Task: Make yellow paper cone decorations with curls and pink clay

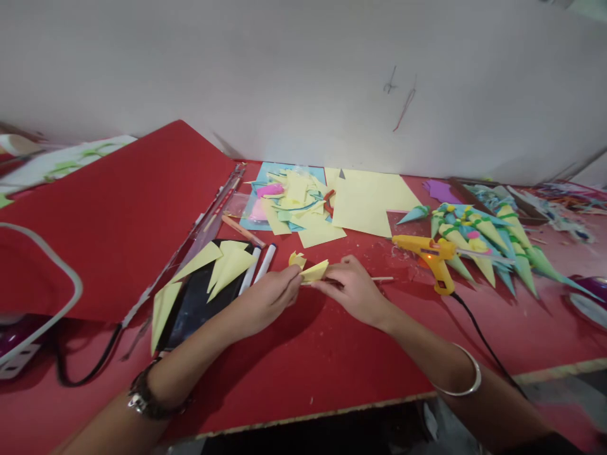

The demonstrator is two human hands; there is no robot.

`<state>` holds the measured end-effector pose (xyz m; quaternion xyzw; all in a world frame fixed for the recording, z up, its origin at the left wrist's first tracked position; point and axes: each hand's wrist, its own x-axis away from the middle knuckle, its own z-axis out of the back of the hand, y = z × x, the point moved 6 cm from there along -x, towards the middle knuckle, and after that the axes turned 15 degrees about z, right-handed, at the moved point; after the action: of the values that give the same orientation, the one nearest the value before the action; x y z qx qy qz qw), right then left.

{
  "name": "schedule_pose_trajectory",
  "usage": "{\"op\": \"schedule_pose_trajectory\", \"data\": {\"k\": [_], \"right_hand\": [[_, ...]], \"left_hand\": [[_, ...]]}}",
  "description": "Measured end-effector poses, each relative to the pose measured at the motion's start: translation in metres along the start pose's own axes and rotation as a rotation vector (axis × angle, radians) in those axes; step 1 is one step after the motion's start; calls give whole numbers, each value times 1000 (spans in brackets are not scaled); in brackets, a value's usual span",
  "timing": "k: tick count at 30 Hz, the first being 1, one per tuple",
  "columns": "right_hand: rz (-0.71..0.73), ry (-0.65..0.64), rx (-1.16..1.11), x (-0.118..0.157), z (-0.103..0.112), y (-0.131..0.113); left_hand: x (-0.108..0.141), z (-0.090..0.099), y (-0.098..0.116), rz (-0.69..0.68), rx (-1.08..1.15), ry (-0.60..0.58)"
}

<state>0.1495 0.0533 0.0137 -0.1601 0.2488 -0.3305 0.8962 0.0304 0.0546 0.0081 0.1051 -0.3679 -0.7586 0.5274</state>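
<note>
Both my hands meet over the red table, fingers closed on one small piece of folded yellow paper (315,272). My left hand (272,294) pinches its left end, where a curled yellow paper tip (297,259) sticks up. At the right end, my right hand (353,291) grips it between thumb and fingers. A thin wooden stick (382,279) shows to the right of my right hand; whether I hold it cannot be made out. Yellow paper pieces (231,265) rest on a dark tablet-like slab (196,322) beside two white markers (264,264), left of my hands.
A yellow glue gun (434,256) with its light on lies at right, its cord running toward the front edge. Behind it are piled blue and yellow paper cones (484,230). Paper scraps (298,196) and yellow sheets (367,199) lie at the back. A large red board (128,221) stands left.
</note>
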Motion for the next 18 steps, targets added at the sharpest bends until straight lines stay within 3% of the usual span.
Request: {"op": "schedule_pose_trajectory", "data": {"k": [4,8,13,18], "right_hand": [[32,65,16,-1,5,-4],[28,102,0,0,7,-5],[10,85,31,-1,6,-2],[-12,120,-86,0,7,-2]], "left_hand": [[-2,1,-4,55,-126,128],[-1,7,-2,67,-37,214],[1,6,2,22,82,139],[1,4,4,-8,177,27]]}}
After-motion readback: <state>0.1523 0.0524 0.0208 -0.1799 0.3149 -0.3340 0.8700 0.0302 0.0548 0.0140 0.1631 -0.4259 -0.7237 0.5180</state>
